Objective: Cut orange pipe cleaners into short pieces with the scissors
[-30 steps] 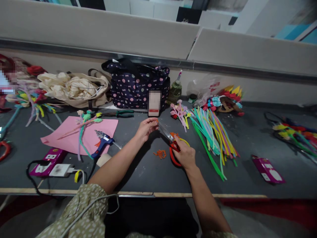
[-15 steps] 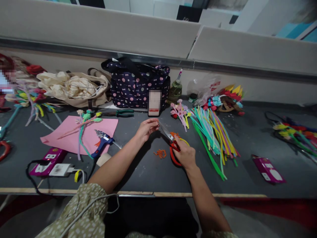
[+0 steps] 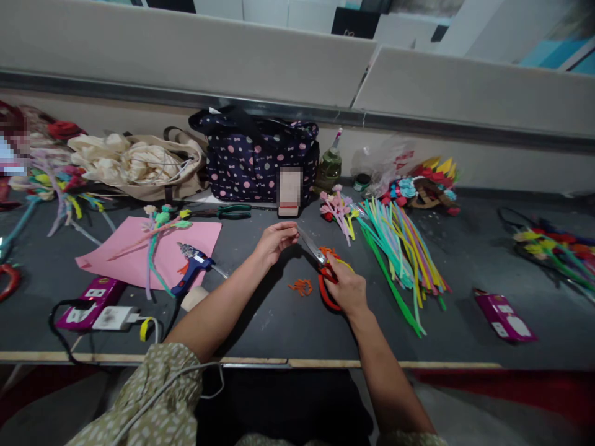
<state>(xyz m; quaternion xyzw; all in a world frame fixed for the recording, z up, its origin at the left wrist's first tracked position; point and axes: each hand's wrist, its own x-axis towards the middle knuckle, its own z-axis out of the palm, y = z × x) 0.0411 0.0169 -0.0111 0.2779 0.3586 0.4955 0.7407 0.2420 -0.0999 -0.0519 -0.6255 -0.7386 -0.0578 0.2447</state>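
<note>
L hand (image 3: pixel 277 242) pinched, R hand (image 3: pixel 348 288) gripping scissors (image 3: pixel 321 256) (red-hdld)

Looks over a dark grey worktop (image 3: pixel 279 328) with a pale front edge (image 3: pixel 251 360) to a light grey panelled partition (image 3: pixel 186 56) crossed by a dark rail (image 3: pixel 139 95), in dim light.

Left hand (image 3: pixel 277 243) pinched, right hand (image 3: pixel 346 288) clenched, forearms converging

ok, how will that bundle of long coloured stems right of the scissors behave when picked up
The bundle of coloured stems will probably flex, since its strands are thin and some curve. It's likely light, being just slim strands. Its near ends fan apart, so some may slip loose.
</note>
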